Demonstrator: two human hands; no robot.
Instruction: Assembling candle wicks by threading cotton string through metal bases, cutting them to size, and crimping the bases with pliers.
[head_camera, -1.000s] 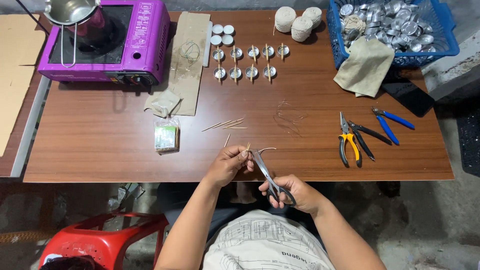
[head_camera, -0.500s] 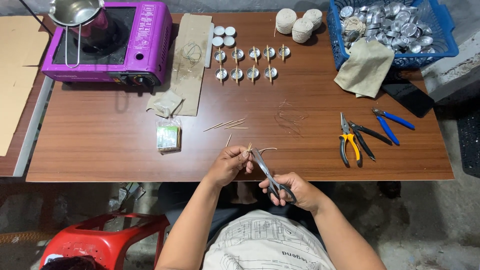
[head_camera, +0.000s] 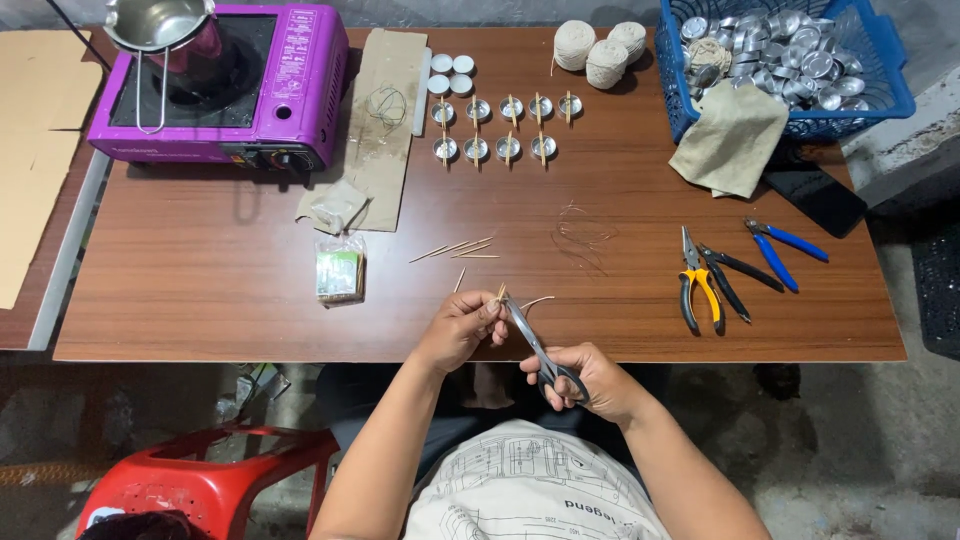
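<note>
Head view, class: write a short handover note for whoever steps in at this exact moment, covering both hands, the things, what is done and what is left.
Left hand: pinches a thin pale wooden stick at the brown table's near edge.
Right hand: holds grey metal scissors, blades at the stick.
Nearby: loose thin sticks; eight small silver cups, most with a stick across; three white-filled cups; blue basket of empty cups; three string balls.
Done: those cups set out.
Left: the basketful, the loose sticks.

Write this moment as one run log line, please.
left hand: pinches thin stick | right hand: holds scissors at stick | table: loose sticks, pliers
</note>
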